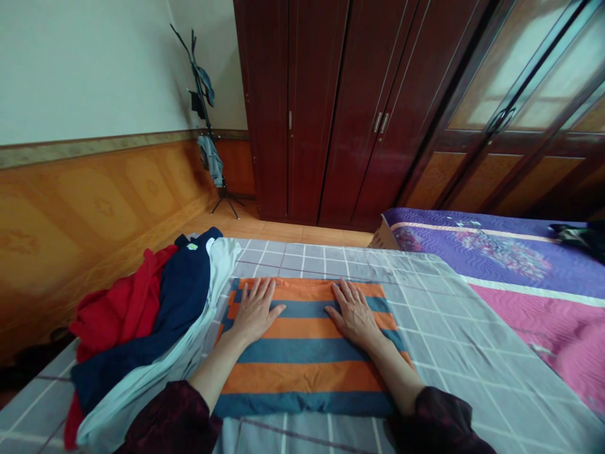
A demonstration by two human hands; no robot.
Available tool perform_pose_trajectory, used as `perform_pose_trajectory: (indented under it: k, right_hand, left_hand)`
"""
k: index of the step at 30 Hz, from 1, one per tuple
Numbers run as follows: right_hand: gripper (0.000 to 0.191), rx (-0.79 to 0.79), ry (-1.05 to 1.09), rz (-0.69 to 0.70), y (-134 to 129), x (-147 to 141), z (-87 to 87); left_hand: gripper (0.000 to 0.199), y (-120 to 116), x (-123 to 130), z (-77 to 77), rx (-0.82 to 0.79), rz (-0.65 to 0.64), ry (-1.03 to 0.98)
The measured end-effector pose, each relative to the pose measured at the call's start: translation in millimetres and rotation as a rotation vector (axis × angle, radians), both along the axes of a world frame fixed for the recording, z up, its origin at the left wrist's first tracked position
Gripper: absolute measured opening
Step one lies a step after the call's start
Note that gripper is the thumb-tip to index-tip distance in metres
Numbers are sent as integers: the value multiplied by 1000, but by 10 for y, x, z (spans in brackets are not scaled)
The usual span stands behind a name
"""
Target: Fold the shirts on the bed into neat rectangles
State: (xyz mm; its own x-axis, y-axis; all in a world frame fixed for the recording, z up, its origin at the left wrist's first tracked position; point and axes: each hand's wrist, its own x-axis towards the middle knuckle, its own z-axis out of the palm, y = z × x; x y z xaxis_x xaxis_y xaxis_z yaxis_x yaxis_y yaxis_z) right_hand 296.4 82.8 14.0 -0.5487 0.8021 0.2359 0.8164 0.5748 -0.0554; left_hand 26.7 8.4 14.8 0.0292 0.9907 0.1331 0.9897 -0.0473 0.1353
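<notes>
An orange and blue-grey striped garment (pixel 302 350), possibly a shirt, lies flat in a near-rectangular shape on the grey checked bed sheet (pixel 435 328). My left hand (pixel 258 309) rests palm down on its upper left part, fingers stretched out and slightly apart. On the upper right part lies my right hand (pixel 353 314), also flat with its fingers spread. Neither hand grips the cloth. Small creases show along the garment's far edge and near edge. The parts of the cloth under my palms and forearms are hidden.
Left of the garment, a red garment (pixel 125 299), a navy one (pixel 182 296) and a pale blue-white one (pixel 155 359) lie in a loose pile. Beyond the bed stand a coat rack (pixel 203 107) and a dark red wardrobe (pixel 312 113). A purple and pink bedspread (pixel 501 252) lies at right.
</notes>
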Motion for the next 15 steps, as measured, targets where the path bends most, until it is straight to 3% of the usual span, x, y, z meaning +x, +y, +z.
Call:
perform_pose_trajectory:
  k: [3,7,12,15]
  right_hand:
    - [62,-11,15,110,19,4,-4]
    - [61,-59,15,94,94,28,-9]
    - [60,-65,9,59,132,55,-12]
    - [60,-66,22,64,124,54,-18]
  left_hand:
    - [66,-26,53,24,-13,-152,8]
    - [64,-62,219,146,-29,-163,-18]
    - [64,-307,604,263,-92,-628,-126]
    - [59,-472,798,286,-105,-747,-153]
